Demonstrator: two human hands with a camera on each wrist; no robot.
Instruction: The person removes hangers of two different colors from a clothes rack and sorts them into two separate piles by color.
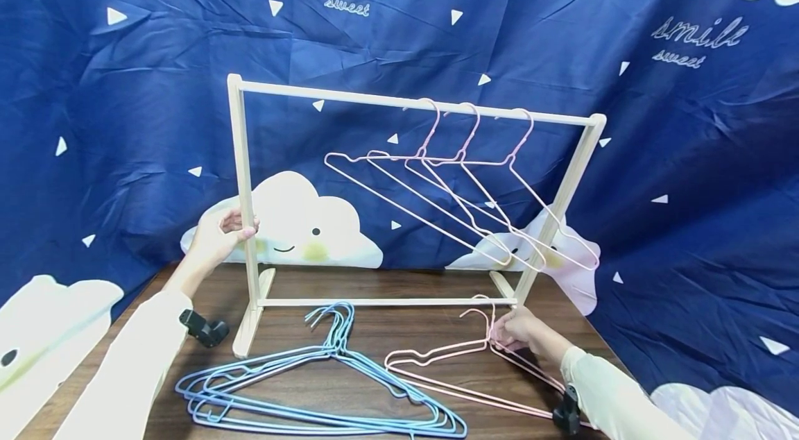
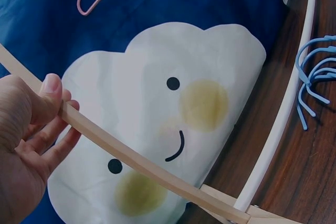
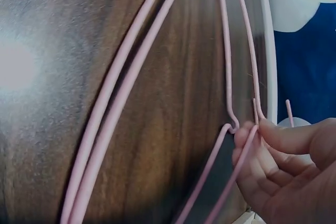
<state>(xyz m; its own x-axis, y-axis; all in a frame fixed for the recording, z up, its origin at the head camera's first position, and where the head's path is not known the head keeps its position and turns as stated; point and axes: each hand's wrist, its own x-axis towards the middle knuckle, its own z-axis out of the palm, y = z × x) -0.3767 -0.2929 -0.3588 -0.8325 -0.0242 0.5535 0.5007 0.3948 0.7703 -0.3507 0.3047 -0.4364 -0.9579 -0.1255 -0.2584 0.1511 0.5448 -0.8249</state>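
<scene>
My left hand [image 1: 215, 239] holds the left post [image 1: 245, 176] of a pale wooden rack, its thumb on one side and fingers round the other. In the left wrist view the post [image 2: 121, 153] runs past those fingers. Low at the right, my right hand [image 1: 523, 330] pinches a pink clothes hanger [image 3: 253, 145] just under its hook. Another pink hanger lies close against it on the table. Three pink hangers [image 1: 478, 122] hang from the top rail [image 1: 349, 95], toward its right half. Several blue hangers [image 1: 338, 345] lie stacked at the front centre.
The rack stands on a dark wood table [image 1: 424, 329], with a lower white bar [image 1: 387, 302] joining its feet. Behind hangs a blue cloth [image 1: 156, 114] with white clouds and triangles. A small black camera [image 1: 202, 329] is strapped at my left wrist.
</scene>
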